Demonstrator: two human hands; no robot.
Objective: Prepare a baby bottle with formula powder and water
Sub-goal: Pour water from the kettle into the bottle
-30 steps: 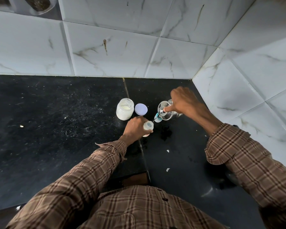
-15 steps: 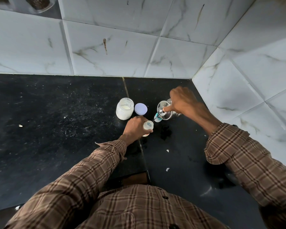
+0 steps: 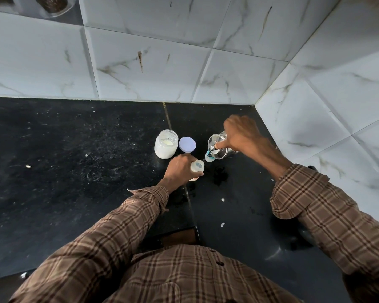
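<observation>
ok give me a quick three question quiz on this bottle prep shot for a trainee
1. True or false: the lid of the powder jar is screwed on.
2. Which hand grips the baby bottle? A) left B) right C) neither
3. Fill in: the steel kettle is tilted so that water runs from its spout toward the bottle's ____.

Key
1. False: the jar stands open and the lid lies on the black countertop beside it.
2. A: the left hand holds the bottle; the right hand holds the kettle, one finger on its lid knob.
3. Mouth.
</observation>
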